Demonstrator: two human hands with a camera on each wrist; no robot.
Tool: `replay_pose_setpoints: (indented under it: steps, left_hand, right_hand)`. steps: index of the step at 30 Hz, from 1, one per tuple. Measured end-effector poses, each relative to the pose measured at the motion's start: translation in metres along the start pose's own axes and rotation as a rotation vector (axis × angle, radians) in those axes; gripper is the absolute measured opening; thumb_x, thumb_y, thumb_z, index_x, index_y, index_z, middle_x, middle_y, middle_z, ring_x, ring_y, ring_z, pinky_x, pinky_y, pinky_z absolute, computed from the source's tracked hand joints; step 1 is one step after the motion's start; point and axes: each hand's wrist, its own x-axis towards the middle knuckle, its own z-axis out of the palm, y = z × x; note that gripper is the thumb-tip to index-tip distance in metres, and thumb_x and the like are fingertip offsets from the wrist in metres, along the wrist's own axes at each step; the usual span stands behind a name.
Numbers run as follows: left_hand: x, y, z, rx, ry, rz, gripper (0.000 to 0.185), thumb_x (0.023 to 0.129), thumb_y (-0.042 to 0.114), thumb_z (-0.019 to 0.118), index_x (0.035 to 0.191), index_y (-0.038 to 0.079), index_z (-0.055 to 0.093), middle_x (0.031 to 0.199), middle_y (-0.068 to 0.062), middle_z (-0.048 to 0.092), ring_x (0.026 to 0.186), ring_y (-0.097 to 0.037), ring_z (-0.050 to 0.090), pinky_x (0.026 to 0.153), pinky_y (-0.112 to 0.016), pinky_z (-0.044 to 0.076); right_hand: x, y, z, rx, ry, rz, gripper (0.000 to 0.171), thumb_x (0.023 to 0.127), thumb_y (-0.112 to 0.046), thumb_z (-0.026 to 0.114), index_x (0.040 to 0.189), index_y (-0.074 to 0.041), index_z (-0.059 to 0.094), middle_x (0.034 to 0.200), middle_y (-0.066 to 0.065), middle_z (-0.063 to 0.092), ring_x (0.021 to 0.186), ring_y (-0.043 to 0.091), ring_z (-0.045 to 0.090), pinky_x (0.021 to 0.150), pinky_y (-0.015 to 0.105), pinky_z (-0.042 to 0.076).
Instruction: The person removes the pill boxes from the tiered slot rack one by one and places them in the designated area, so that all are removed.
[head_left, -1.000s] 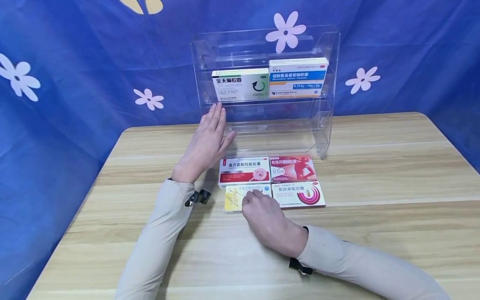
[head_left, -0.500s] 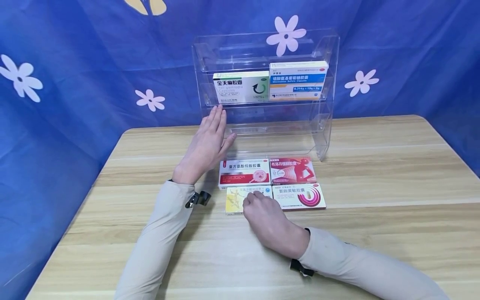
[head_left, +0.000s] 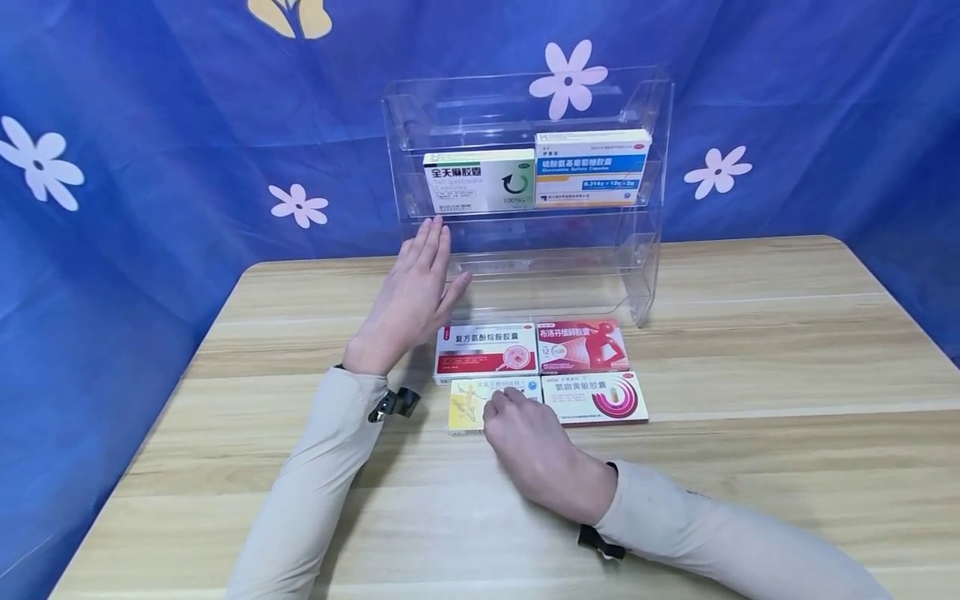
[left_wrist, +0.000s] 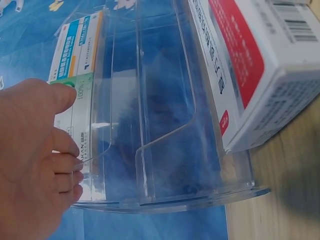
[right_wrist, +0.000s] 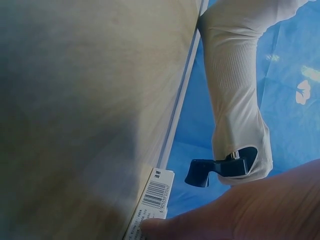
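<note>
My left hand (head_left: 411,292) lies with straight fingers against the left side of a clear acrylic rack (head_left: 547,265). In the left wrist view its fingertips overlap the white-green medicine box (left_wrist: 82,117) standing on that rack. Beside this one is a white-blue medicine box (head_left: 592,169). My right hand (head_left: 536,446), fingers curled, grips a yellow-white medicine box (head_left: 467,406) lying flat on the table. In the right wrist view the thumb (right_wrist: 165,228) is at the box's barcoded side (right_wrist: 156,194). The hand hides the box's right part.
Close around the yellow box lie a red-white medicine box (head_left: 486,350), a red-pink one (head_left: 581,346) and a white one with a magenta swirl (head_left: 595,398). The wooden table (head_left: 780,358) backs onto a blue flowered cloth (head_left: 187,150).
The head view has tilted slightly, so everything sits a little lower in it. Both hands and all the boxes keep their places.
</note>
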Motion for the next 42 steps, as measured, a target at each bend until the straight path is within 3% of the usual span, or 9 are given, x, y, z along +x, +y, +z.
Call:
replay_pose_setpoints:
  steps: [5,10,14,18,20,23,25,31,42]
  left_hand:
    - [-0.001,-0.003,-0.001,-0.005,0.008,0.0,0.072,0.104,0.044,0.029,0.151,-0.007,0.011,0.16,-0.019,0.001,0.147,-0.028,-0.002,0.12,-0.04,0.0]
    - [-0.002,-0.003,-0.001,-0.013,0.001,-0.005,0.07,0.105,0.043,0.028,0.151,-0.006,0.012,0.16,-0.018,0.0,0.147,-0.027,-0.004,0.12,-0.042,0.002]
    - [-0.002,-0.001,0.0,-0.017,-0.006,-0.006,0.069,0.105,0.043,0.027,0.151,-0.006,0.012,0.16,-0.018,0.0,0.147,-0.026,-0.006,0.12,-0.042,0.002]
    - [-0.002,-0.002,0.001,-0.021,0.002,-0.005,0.069,0.105,0.043,0.026,0.151,-0.006,0.012,0.16,-0.018,-0.001,0.147,-0.025,-0.007,0.12,-0.04,-0.001]
    - [-0.002,-0.003,0.001,-0.018,0.001,-0.006,0.069,0.105,0.044,0.026,0.151,-0.006,0.011,0.16,-0.019,-0.001,0.147,-0.025,-0.007,0.12,-0.04,-0.001]
    - [-0.001,-0.003,0.001,-0.015,-0.005,-0.009,0.07,0.105,0.044,0.026,0.151,-0.006,0.011,0.16,-0.018,-0.001,0.147,-0.025,-0.007,0.12,-0.041,0.0]
    - [-0.001,-0.002,0.001,-0.014,-0.009,-0.012,0.07,0.105,0.044,0.027,0.151,-0.005,0.011,0.16,-0.018,-0.001,0.147,-0.025,-0.007,0.12,-0.04,0.0]
    - [-0.001,-0.001,0.001,-0.011,-0.017,-0.013,0.069,0.105,0.043,0.026,0.152,-0.005,0.01,0.16,-0.017,-0.003,0.147,-0.025,-0.008,0.12,-0.04,-0.001]
    - [0.0,-0.002,0.002,-0.005,-0.008,-0.007,0.069,0.105,0.043,0.026,0.152,-0.005,0.009,0.16,-0.017,-0.003,0.147,-0.025,-0.009,0.12,-0.04,0.0]
  right_hand:
    - [0.002,0.0,-0.001,0.018,0.011,-0.014,0.012,0.08,-0.004,0.073,0.091,-0.002,0.072,0.083,0.006,0.064,0.077,0.017,0.06,0.062,0.029,0.057]
    - [0.011,0.021,-0.023,0.204,0.127,-0.011,0.018,0.082,-0.015,0.077,0.092,-0.001,0.071,0.085,0.007,0.066,0.077,0.019,0.063,0.062,0.03,0.058]
    - [0.024,0.061,-0.062,0.303,0.247,0.093,0.024,0.086,-0.014,0.074,0.104,0.0,0.069,0.094,0.011,0.069,0.081,0.022,0.065,0.07,0.029,0.058]
    - [0.039,0.113,-0.092,0.269,0.39,0.173,0.026,0.088,-0.013,0.071,0.11,0.0,0.066,0.101,0.017,0.07,0.087,0.028,0.069,0.079,0.034,0.057]
    - [0.045,0.138,-0.102,0.249,0.453,0.2,0.028,0.087,-0.011,0.071,0.112,0.001,0.067,0.109,0.019,0.069,0.097,0.032,0.068,0.087,0.038,0.056]
    - [0.05,0.167,-0.115,0.231,0.499,0.263,0.032,0.087,-0.009,0.072,0.116,0.001,0.067,0.114,0.021,0.067,0.101,0.036,0.067,0.089,0.042,0.054]
    - [0.051,0.182,-0.122,0.221,0.517,0.306,0.035,0.087,-0.01,0.073,0.12,0.0,0.067,0.12,0.019,0.064,0.109,0.037,0.063,0.095,0.043,0.051]
    - [0.056,0.212,-0.136,0.194,0.504,0.403,0.037,0.089,-0.014,0.07,0.124,-0.003,0.065,0.12,0.019,0.063,0.107,0.039,0.063,0.094,0.048,0.05]
    - [0.067,0.235,-0.133,0.205,0.412,0.419,0.033,0.093,-0.011,0.065,0.124,0.0,0.065,0.114,0.024,0.066,0.095,0.039,0.064,0.082,0.049,0.05]
